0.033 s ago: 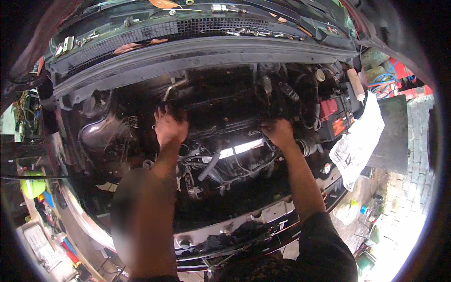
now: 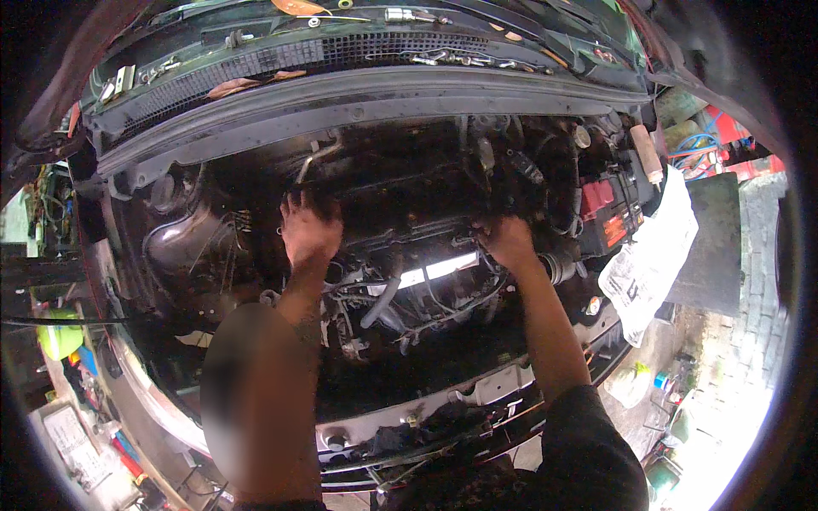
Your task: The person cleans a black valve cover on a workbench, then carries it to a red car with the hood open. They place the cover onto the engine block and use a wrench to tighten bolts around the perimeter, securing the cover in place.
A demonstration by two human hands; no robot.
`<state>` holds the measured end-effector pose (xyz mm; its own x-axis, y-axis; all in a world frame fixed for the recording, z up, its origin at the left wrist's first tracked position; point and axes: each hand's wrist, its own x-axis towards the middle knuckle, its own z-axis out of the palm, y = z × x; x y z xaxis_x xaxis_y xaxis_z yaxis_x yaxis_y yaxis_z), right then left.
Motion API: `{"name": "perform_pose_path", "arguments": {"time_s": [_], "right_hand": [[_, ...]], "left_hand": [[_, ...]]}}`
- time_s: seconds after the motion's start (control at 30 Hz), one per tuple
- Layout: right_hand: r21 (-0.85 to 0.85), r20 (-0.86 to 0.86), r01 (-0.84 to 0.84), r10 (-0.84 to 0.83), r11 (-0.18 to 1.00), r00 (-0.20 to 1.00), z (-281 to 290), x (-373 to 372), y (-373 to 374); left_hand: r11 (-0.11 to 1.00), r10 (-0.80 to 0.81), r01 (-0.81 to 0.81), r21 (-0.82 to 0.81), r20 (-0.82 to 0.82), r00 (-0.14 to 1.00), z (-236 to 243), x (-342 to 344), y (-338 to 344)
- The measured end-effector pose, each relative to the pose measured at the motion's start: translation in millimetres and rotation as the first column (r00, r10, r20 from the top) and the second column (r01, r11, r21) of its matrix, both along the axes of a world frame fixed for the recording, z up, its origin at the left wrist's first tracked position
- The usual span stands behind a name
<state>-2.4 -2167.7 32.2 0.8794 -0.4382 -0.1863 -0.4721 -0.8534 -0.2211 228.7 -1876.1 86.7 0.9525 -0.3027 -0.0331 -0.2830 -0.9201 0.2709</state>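
1. Here, with the engine (image 2: 417, 228) taken as the landmark, a yellow-green object (image 2: 60, 339) is seen well to its left, among items scattered outside the car.
2. Left of the engine, inside the bay, a curved, shiny dark panel (image 2: 173, 230) is shown, its surface streaked with light.
3. Beyond the engine and toward its left, a dry brown leaf (image 2: 228, 88) is lodged at a black mesh grille (image 2: 354, 53).
4. Over the engine's left part, the left hand (image 2: 311, 228) is placed, its fingers slightly spread and pointed away; whether anything is gripped cannot be told. Just beyond the fingers, a bent metal pipe (image 2: 319, 160) is visible.
5. The engine itself is situated between the hands; along its near side, a grey hose (image 2: 383, 300) and a bright white strip (image 2: 439, 271) are displayed.
6. At the engine's right part, the right hand (image 2: 509, 240) is held with fingers curled; the fingertips are lost in shadow, and what is pinched, if anything, cannot be told.
7. Right of the engine, a battery (image 2: 598, 198) with a red cover is found.
8. Farther right of the engine, a printed white sheet (image 2: 652, 255) is draped.
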Motion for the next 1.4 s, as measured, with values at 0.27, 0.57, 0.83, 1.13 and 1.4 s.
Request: {"name": "perform_pose_path", "arguments": {"time_s": [0.27,0.57,0.83,1.13,1.4], "right_hand": [[-0.103,-0.123,-0.020,0.007,0.995,0.992,-7.5,2.0,-0.1],[-0.016,0.017,0.011,-0.010,1.000,1.000,13.7,2.0,0.9],[0.058,0.012,0.335,-0.336,0.940,0.942,-7.8,15.4,23.8],[0.057,-0.272,0.591,-0.557,0.805,0.785,48.4,52.3,38.0],[-0.005,-0.337,0.576,-0.543,0.818,0.769,77.2,57.6,56.5]], "left_hand": [[1.000,-0.016,0.016,-0.003,0.005,1.000,3.6,-1.6,-1.1],[0.998,-0.047,0.048,-0.028,0.030,0.998,6.0,-0.6,-0.6],[0.999,-0.027,0.027,-0.038,0.012,1.000,12.3,-2.0,-4.4],[0.993,-0.013,0.016,-0.121,0.019,1.000,16.4,-4.3,-2.1],[0.998,-0.035,0.034,-0.052,-0.021,0.999,10.4,0.4,1.3]]}}
